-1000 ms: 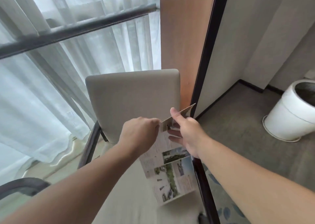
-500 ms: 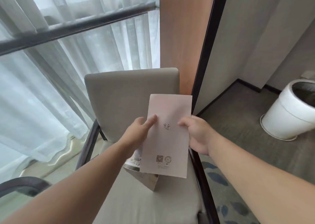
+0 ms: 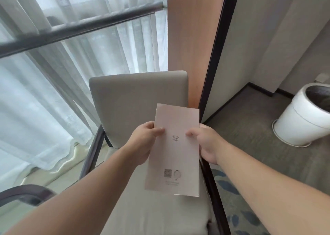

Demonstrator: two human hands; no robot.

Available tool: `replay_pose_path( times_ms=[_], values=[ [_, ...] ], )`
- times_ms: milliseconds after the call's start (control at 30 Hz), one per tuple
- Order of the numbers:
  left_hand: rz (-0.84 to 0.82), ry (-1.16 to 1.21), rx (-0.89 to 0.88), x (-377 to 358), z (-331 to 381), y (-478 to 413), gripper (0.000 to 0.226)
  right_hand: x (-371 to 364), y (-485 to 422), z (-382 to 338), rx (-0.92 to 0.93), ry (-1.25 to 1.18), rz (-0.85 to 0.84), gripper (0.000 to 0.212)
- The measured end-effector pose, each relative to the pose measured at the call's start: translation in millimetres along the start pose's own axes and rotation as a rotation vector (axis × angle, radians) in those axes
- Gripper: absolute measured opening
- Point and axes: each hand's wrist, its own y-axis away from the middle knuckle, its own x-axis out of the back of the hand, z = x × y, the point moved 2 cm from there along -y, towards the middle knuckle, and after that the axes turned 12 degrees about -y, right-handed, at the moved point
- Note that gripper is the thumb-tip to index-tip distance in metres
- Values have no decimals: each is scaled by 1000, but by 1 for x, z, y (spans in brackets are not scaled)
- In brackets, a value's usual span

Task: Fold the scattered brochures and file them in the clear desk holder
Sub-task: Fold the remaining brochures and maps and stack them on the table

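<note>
— Position of the brochure?
— Folded brochure [image 3: 174, 150], held in the air above the chair [image 3: 134, 95] seat, pale panel facing up, QR mark near its 6 o'clock end.
— Hands?
— Left hand [image 3: 142, 142] pinches the 9 o'clock edge, thumb on the face. Right hand [image 3: 207, 143] pinches the 3 o'clock edge likewise. Hands apart, the panel between them.
— Surroundings?
— White bin [image 3: 303, 116] on the carpet at 3 o'clock; sheer curtain [image 3: 53, 91] at 10 o'clock.

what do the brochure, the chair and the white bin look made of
Brochure: thin matte paper or light card, going by its flat print and crisp edges. Chair: grey matte fabric upholstery on a dark frame, metal or wood. White bin: smooth, faintly glossy, likely plastic or coated metal.
</note>
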Motion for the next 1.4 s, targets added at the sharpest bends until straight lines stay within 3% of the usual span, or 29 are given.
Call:
replay_pose_path(
  times_ms=[167,300,367,433,500,567,600,667,767,900,1000,1067,1133,1200,1233,1300,1333,1400],
  values=[
    [-142,122,-97,0,5,3,27,5,4,6,-23,-26,-38,33],
    [-158,116,-105,-2,1,3,25,-2,6,9,12,-97,-35,26],
    [-37,8,-112,-3,-3,2,19,-4,5,10,45,-57,38,20],
    [224,-274,-141,2,-5,0,15,-2,4,9,65,-19,88,18],
    [350,-412,-150,8,-7,-1,40,0,2,7,77,-2,72,20],
    [212,-245,-86,10,-10,-2,73,-1,3,6,86,-23,35,22],
    [114,-144,-44,10,-13,-3,77,-3,2,6,88,-43,18,23],
    [8,-68,-29,7,-17,-3,51,-7,1,7,95,-53,7,23],
    [136,-87,-63,8,-18,-3,12,-7,1,8,157,31,74,18],
    [110,54,-116,11,-15,-4,11,4,0,7,119,115,71,52],
    [46,127,-135,9,-12,1,11,2,2,11,-18,16,-59,35],
    [102,80,-127,6,-13,2,12,-3,3,12,9,-17,-61,21],
    [288,-123,-119,7,-13,4,18,-11,2,14,80,23,-13,17],
    [488,-343,-141,12,-13,11,37,-20,1,15,160,177,34,20],
    [474,-372,-161,13,-13,15,49,-27,1,15,197,248,31,22],
    [258,-275,-156,11,-14,23,69,-47,4,19,219,333,-131,31],
    [189,-218,-142,11,-17,26,67,-61,7,24,188,370,-268,38],
    [276,-194,-152,27,-21,34,37,-89,11,38,89,463,-451,55]
  ],
)
